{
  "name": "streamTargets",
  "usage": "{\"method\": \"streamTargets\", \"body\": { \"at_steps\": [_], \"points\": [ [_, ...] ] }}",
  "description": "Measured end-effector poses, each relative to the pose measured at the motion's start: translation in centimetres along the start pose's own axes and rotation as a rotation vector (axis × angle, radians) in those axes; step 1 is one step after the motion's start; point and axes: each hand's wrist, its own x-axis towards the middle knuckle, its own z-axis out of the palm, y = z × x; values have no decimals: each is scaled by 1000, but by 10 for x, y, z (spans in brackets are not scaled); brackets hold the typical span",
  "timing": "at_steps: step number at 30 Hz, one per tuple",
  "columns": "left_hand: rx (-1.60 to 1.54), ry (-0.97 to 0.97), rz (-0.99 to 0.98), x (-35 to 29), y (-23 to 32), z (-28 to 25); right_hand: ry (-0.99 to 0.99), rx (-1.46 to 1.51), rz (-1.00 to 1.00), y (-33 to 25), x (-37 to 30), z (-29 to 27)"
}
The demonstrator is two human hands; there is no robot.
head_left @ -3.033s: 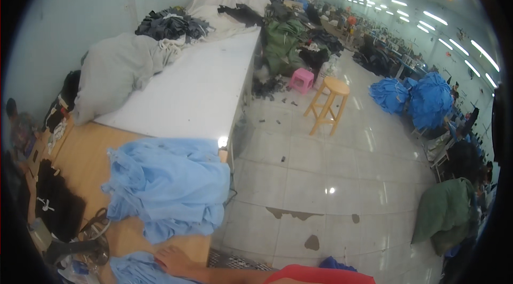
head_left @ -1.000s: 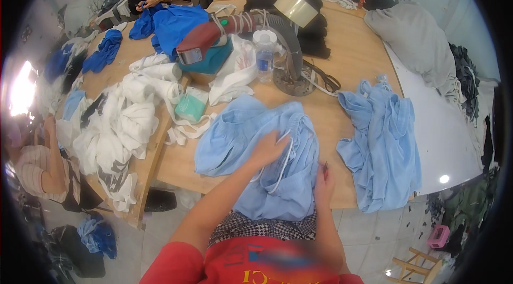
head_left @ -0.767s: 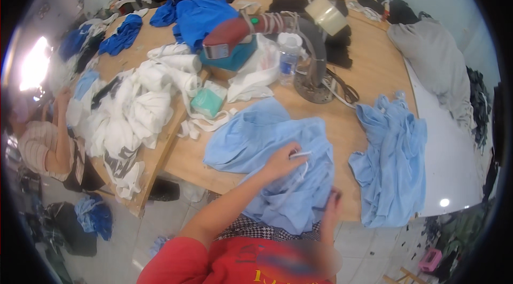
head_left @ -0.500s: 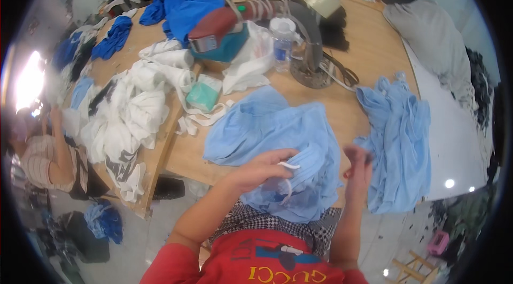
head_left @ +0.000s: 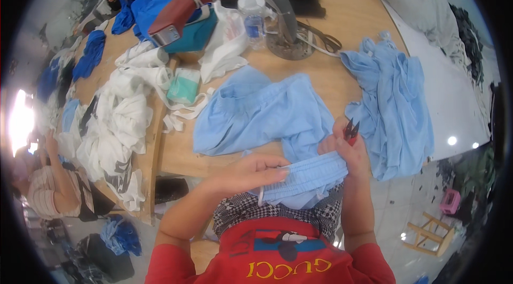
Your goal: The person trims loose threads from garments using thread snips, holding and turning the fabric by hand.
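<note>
Just in front of my body, a light blue garment's gathered elastic waistband (head_left: 312, 177) is stretched between my hands. My left hand (head_left: 254, 172) pinches its left end, thumb on top. A bit of white cord (head_left: 261, 195) shows below those fingers. Closed round the right end is my right hand (head_left: 347, 150), which also holds small thread snips (head_left: 351, 130) with dark tips pointing up. More light blue cloth (head_left: 256, 110) lies on the table beyond my hands; whether it joins the held piece, I cannot tell.
A pile of light blue garments (head_left: 393, 107) lies to the right, white cloth (head_left: 115, 123) to the left. Further back stand a red-and-grey cutting machine (head_left: 181, 17) and a clear plastic bottle (head_left: 255, 25). Co-workers sit at the far left and left; one handles blue cloth (head_left: 155, 9).
My right hand, apart from the garment before, has come left and now grips the waistband. The waistband has been pulled out straight between both hands. The whole view has shifted slightly.
</note>
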Motion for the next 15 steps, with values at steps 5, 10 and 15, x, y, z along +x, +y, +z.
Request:
{"method": "streamTargets", "body": {
  "at_steps": [5,10,15],
  "points": [
    [192,-143,63,12,-9,18,103,-42,27,-10,-5,16],
    [252,-263,174,11,-4,18,-66,-134,99,-1,-8,18],
    [263,-181,173,-2,2,25,-45,-222,113,3,-6,20]
  ]
}}
